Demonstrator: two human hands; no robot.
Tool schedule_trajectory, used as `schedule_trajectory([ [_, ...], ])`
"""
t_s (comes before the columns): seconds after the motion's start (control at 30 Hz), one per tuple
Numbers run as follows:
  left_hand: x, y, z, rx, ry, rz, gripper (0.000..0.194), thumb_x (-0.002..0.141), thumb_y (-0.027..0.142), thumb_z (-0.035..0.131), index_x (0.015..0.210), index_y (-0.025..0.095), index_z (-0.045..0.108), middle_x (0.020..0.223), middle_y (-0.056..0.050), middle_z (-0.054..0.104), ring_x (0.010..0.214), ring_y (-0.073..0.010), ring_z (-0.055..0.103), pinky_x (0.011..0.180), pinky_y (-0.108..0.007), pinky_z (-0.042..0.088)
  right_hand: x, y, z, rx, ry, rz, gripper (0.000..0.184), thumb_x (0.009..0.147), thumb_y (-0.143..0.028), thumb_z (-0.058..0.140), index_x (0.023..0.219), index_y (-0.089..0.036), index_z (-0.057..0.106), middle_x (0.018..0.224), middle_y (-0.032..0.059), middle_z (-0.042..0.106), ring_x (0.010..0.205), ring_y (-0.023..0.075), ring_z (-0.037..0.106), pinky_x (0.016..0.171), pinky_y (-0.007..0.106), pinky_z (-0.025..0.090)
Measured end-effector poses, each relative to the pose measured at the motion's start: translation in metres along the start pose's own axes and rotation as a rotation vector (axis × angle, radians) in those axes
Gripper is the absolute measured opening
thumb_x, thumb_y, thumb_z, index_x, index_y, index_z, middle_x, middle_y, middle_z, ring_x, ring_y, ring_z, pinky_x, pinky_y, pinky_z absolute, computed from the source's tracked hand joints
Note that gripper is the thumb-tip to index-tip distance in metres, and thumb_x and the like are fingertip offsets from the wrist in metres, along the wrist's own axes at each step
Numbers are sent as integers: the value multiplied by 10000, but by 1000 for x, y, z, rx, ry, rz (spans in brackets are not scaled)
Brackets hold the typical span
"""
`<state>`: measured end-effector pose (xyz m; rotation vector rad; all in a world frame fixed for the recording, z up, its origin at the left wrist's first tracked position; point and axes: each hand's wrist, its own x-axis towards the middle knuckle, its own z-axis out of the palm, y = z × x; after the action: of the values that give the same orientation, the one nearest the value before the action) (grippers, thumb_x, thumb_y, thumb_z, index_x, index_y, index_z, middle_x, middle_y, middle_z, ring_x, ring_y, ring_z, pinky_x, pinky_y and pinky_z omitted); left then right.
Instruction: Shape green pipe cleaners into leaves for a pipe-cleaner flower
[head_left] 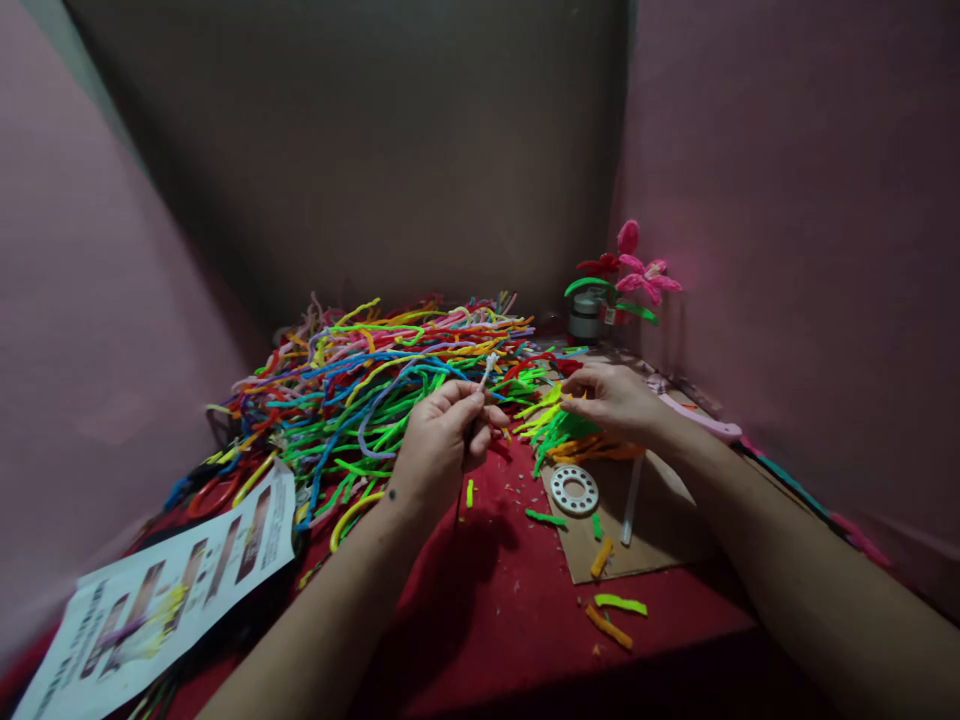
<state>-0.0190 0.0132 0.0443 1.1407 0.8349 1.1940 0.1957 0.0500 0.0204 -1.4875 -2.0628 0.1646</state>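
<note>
My left hand (454,425) is closed, thumb against fingers, around a short white pipe cleaner stem (489,370) with a small bunched tip pointing up. A thin dark line, perhaps a wire, runs down below this hand. To the right, my right hand (611,400) hovers over cut pipe cleaner pieces, its thumb and forefinger slightly apart with nothing visible between them. Beneath it lie green pieces (559,440), yellow ones (546,405) and orange ones (596,448); whether the hand touches them I cannot tell.
A large heap of colourful pipe cleaners (360,400) fills the back left. A printed sheet (255,560) lies at left. On a cardboard piece (667,530) rest a holed disc (574,490) and a clear strip (631,505). Pink pipe cleaner flowers (649,278) stand behind.
</note>
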Motion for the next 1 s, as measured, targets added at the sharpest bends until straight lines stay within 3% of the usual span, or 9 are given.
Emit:
schedule_trajectory([
  [0.1,1,-13,-2,-39,-5,-51,125,699,228,570,748,155,480,605,-4,595,345,-16,310,344,-154,192,0,2,4,-200,-83,-70,202,698,-278,598,845,-172,688,852,83,632,825,200,549,666,264,373],
  [0.2,2,-21,-10,-90,-20,-118,164,671,231,612,743,153,487,539,45,506,336,1,259,345,-149,148,-1,3,8,-210,-91,-102,155,743,-208,537,755,-186,690,826,71,631,804,184,535,677,263,362],
  [0.43,5,-27,-24,-111,-148,-214,189,689,266,639,762,140,519,461,94,328,340,3,196,345,-150,120,-1,5,12,-167,40,-176,210,811,-189,453,724,-171,643,774,73,622,805,187,510,692,271,364],
  [0.63,4,-29,-24,-113,-172,-189,178,751,294,582,806,129,542,464,85,347,346,-2,179,348,-151,120,-2,7,-8,-95,154,-51,170,779,-199,496,766,-161,661,782,69,635,740,167,546,643,249,371],
  [0.7,4,-29,-23,-105,-170,-191,180,760,303,571,809,132,545,463,81,353,346,-5,185,349,-152,119,-4,9,-15,-69,89,-12,171,776,-246,510,799,-166,660,765,57,637,698,158,553,616,243,372],
  [0.8,3,-29,-22,-93,-175,-227,172,750,291,588,799,132,544,470,78,365,347,1,189,353,-153,116,-5,10,-18,-134,-110,-45,252,716,-305,589,930,-183,644,845,60,647,747,178,566,631,248,378],
  [0.9,2,-28,-21,-81,-170,-254,170,740,271,606,798,125,541,476,78,365,348,8,190,357,-156,112,-5,10,-10,-245,-227,-130,352,652,-215,623,1004,-214,618,982,63,636,862,202,566,698,254,378],
  [1.0,2,-28,-22,-77,-172,-243,174,747,274,601,794,120,536,472,82,354,351,9,185,358,-157,112,-4,9,3,-299,-258,-166,400,646,-156,588,1039,-229,594,1057,58,620,936,210,556,735,253,370],
])
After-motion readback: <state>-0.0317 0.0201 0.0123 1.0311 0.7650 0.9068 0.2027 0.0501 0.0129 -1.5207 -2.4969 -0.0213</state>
